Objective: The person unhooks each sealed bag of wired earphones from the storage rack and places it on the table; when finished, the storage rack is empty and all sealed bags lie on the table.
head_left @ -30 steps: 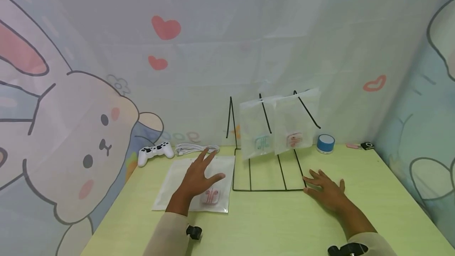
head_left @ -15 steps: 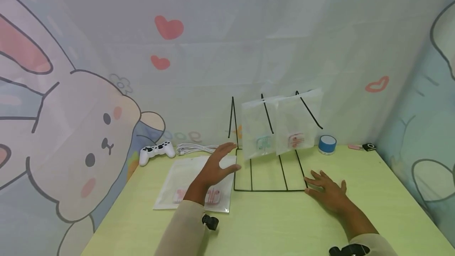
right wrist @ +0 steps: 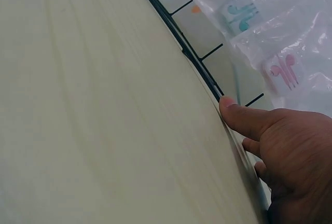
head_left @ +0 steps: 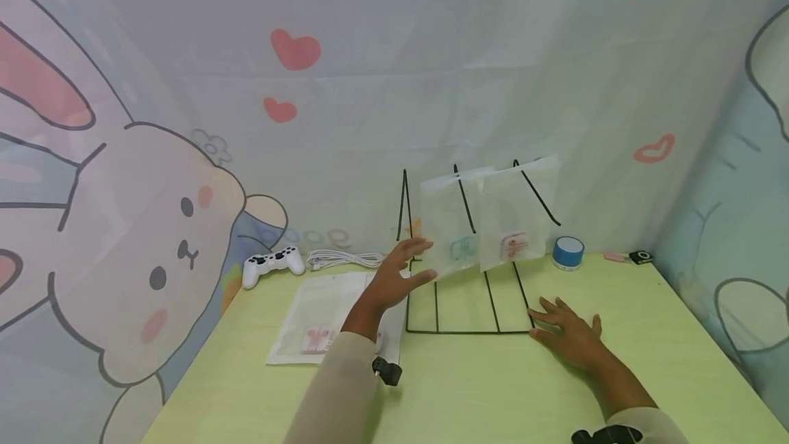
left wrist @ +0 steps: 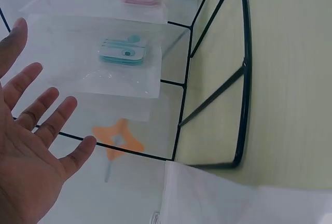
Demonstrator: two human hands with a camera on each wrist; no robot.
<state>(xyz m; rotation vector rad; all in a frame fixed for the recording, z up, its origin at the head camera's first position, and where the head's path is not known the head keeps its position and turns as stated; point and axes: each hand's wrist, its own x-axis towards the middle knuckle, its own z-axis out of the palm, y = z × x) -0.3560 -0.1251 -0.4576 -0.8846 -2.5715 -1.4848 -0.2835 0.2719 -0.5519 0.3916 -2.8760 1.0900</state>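
Note:
A black wire display rack (head_left: 453, 331) stands on the table with several upright hooks. Two translucent plastic bags hang from it: the left one (head_left: 445, 214) holds teal earphones in a clear case (left wrist: 123, 52), the right one (head_left: 524, 204) pink earphones (right wrist: 282, 73). My left hand (head_left: 397, 278), its fingers spread and holding nothing, is just left of the teal earphones' bag. At the rack's front right corner my right hand (head_left: 568, 334) rests with fingers outstretched, its thumb against the wire. Flat bags (head_left: 320, 300) with pink earphones lie left of the rack, partly hidden behind my left forearm.
A white game controller (head_left: 272, 266) and a coiled white cable (head_left: 342, 259) lie at the back left. Right of the rack stands a blue and white cylinder (head_left: 568, 253). Farther right are a small black device (head_left: 640, 257) and a pink item (head_left: 615, 257). A printed curtain backs the table.
My left hand has moved right, from over the flat bags to beside the hanging teal earphones' bag. My right hand has stayed at the rack's corner.

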